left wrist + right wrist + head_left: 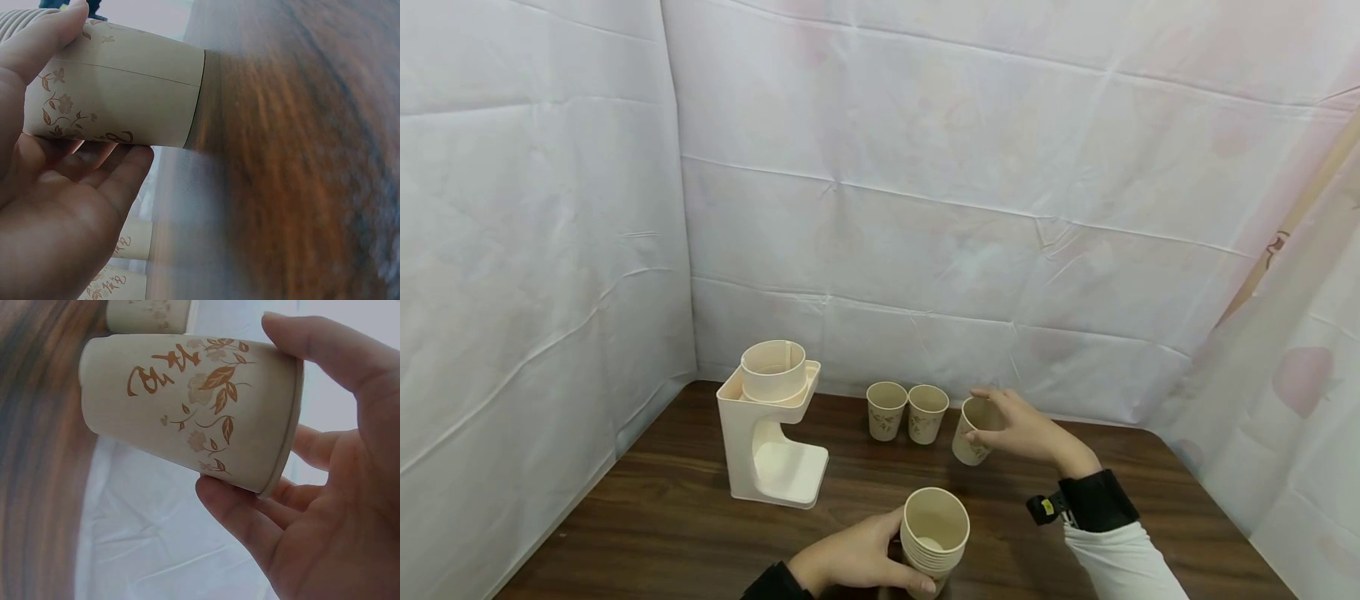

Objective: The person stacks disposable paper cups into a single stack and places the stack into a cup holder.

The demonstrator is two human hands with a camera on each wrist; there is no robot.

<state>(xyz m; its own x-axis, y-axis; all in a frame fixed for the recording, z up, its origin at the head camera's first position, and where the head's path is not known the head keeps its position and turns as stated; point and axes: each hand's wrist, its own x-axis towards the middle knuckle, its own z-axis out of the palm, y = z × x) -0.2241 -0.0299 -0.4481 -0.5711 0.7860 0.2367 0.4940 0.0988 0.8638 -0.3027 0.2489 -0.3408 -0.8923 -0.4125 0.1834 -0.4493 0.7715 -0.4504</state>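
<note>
In the head view my left hand (868, 554) grips a stack of nested beige paper cups (936, 525) near the front of the table. Thumb and fingers lie on opposite sides of the stack, and its lowest cup (125, 81) shows a brown floral print in the left wrist view. Farther back, my right hand (1026, 425) pinches a single paper cup (966, 446) close to its rim. This cup tilts slightly, its base low over the tabletop. The right wrist view shows brown flowers and lettering on the cup (187, 412), with the thumb and fingers around its upper end.
Two upright paper cups, a left one (886, 412) and a right one (927, 417), stand side by side near the back edge of the wooden table (655, 508). Left of them is a cream C-shaped stand (741, 450) with a round holder (772, 379) on top. White curtains (925, 208) enclose the table.
</note>
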